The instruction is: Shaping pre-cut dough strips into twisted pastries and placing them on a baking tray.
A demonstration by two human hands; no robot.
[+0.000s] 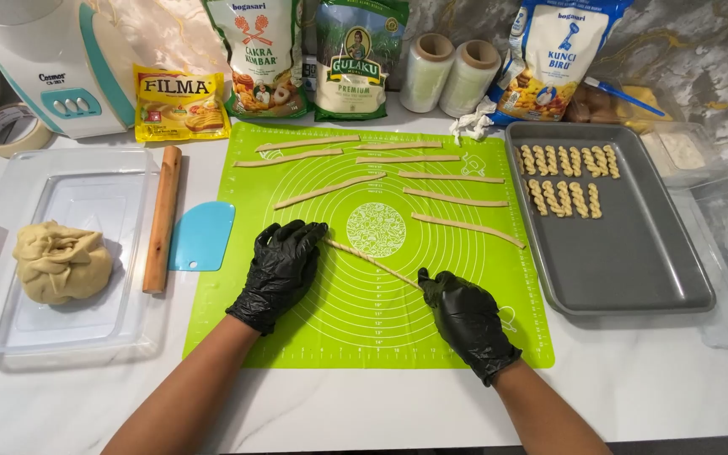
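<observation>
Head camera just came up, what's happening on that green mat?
A person in black gloves has a thin twisted dough strip lying on the green mat, the left hand on one end and the right hand on the other. Nine flat dough strips wait at the top of the mat. The grey tray holds two rows of twisted pieces. A dough lump sits in the clear tub, beside a rolling pin.

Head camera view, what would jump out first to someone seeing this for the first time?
The bright green mat in the middle of the white table, with two black-gloved hands on it: the left hand and right hand press the ends of a thin twisted dough strip. Flat dough strips lie above them, and a grey tray at right holds short twisted pieces.
</observation>
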